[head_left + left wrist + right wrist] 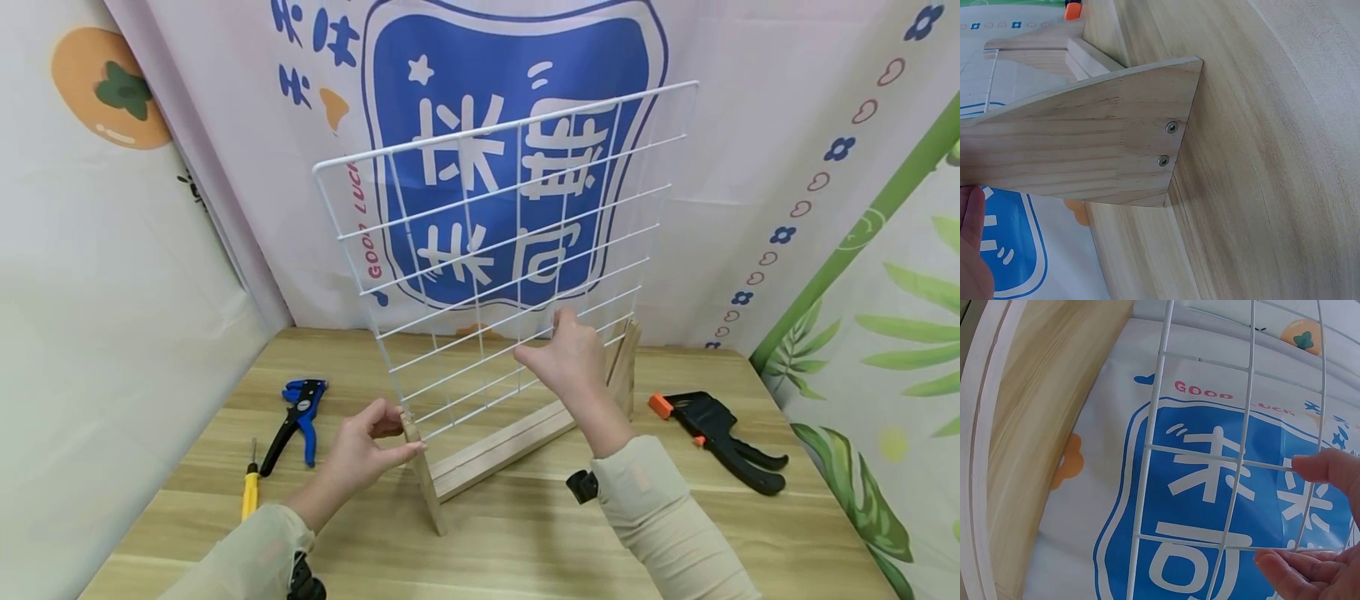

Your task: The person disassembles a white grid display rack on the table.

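A white wire grid [480,200] stands upright, leaning back slightly, between the two side boards of a wooden frame [510,437]. My left hand [352,450] holds the top of the left side board [426,483] between thumb and fingers, by the grid's lower left corner. In the left wrist view that board [1085,137] shows two metal screws, with fingers [974,215] at its edge. My right hand [570,354] grips the grid's wires at its lower right part; in the right wrist view thumb and fingers [1322,575] close round wires of the grid [1250,381].
On the left of the table [510,550] lie blue and black wire strippers [302,417] and a yellow-handled screwdriver [251,492]. A black clamp with orange pads [720,437] lies on the right. A printed curtain [750,208] hangs behind the table.
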`<state>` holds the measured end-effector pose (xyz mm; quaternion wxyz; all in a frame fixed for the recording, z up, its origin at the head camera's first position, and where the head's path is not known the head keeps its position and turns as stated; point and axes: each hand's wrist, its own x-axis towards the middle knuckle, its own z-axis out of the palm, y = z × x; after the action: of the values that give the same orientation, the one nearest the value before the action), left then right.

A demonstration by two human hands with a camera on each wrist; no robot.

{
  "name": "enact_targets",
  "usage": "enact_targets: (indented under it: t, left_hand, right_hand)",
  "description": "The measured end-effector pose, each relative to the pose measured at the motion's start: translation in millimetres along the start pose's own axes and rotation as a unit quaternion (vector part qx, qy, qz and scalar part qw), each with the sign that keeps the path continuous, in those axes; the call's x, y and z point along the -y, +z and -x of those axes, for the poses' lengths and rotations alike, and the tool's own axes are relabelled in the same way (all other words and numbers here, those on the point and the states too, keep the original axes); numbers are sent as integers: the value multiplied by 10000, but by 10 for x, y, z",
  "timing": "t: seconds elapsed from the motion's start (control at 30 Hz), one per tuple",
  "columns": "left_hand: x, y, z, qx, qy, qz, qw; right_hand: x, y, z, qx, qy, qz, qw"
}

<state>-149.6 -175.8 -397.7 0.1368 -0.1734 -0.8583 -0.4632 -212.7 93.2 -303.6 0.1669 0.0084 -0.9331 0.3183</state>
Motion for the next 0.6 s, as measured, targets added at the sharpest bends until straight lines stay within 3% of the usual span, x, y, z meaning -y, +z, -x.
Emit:
enact_targets:
  t: [0.6]
  left_hand:
    - [-16,0,1,5,-143,60,9999]
  right_hand:
    - [20,-32,3,-320,-357,-70,9988]
